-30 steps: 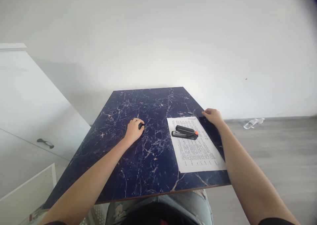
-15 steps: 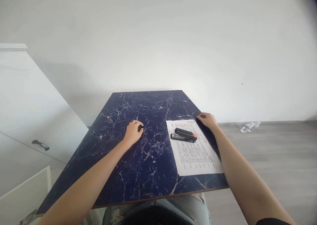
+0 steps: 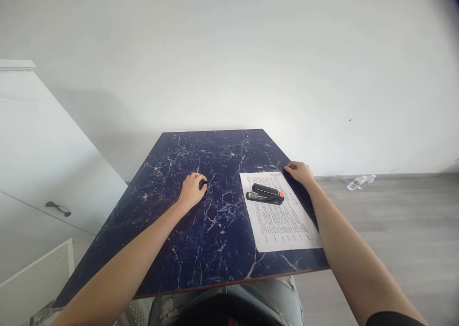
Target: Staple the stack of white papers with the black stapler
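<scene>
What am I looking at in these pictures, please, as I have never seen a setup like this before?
There is no robot here: these are a person's own bare hands and forearms. Every picture comes from one camera worn on the head, looking forward and down.

In front is a dark blue, marble-patterned table. On its right side lies printed paper, with a black stapler with an orange spot resting on top.

The left hand is curled around a small black object, mostly hidden by the fingers. The right hand is at the table's right edge, its fingertips close together; I cannot tell whether it holds anything.
</scene>
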{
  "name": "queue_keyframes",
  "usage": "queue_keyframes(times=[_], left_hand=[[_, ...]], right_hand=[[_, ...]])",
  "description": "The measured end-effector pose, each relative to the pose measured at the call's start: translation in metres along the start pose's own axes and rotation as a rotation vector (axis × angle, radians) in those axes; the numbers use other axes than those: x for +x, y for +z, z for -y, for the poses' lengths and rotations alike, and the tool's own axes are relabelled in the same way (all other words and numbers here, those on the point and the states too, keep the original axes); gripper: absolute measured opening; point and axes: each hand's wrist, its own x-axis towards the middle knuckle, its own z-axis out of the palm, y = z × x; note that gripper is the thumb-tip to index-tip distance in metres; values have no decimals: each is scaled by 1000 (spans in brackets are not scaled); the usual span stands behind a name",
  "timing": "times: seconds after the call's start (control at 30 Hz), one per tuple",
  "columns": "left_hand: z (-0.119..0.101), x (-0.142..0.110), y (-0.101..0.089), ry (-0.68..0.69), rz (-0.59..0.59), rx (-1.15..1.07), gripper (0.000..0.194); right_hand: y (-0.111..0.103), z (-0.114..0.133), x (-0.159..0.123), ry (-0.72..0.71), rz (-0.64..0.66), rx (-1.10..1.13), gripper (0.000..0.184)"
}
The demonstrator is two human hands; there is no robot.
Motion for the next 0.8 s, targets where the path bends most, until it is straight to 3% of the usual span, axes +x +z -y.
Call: queue_keyframes(times=[0.17, 0.23, 0.3, 0.4, 0.53, 0.6, 0.67, 0.73, 0.8], left_hand=[[1, 0, 0, -4, 2, -4, 17], [1, -1, 0, -4, 2, -5, 17], [-1, -1, -1, -7, 2, -12, 16], [-5, 0, -3, -18, -20, -54, 19], [-14, 1, -10, -115, 0, -310, 54], [-17, 0, -19, -180, 151, -591, 63], [-19, -3, -30, -158, 371, -893, 66], [-26, -9, -40, -46, 633, -1101, 74], [-45, -22, -41, 105, 978, -1189, 80]], right_hand=[[-17, 10, -13, -96, 19, 220, 57], [-28, 16, -19, -164, 92, 348, 64], [-38, 25, -25, -257, 274, 438, 66], [-44, 44, -33, -472, 677, 526, 62], [-38, 76, -45, -641, 1066, 589, 59], [-36, 88, -51, -612, 1207, 571, 58], [-36, 94, -55, -561, 1293, 540, 56], [-38, 96, -57, -529, 1309, 517, 55], [-40, 97, -57, -526, 1292, 498, 54]])
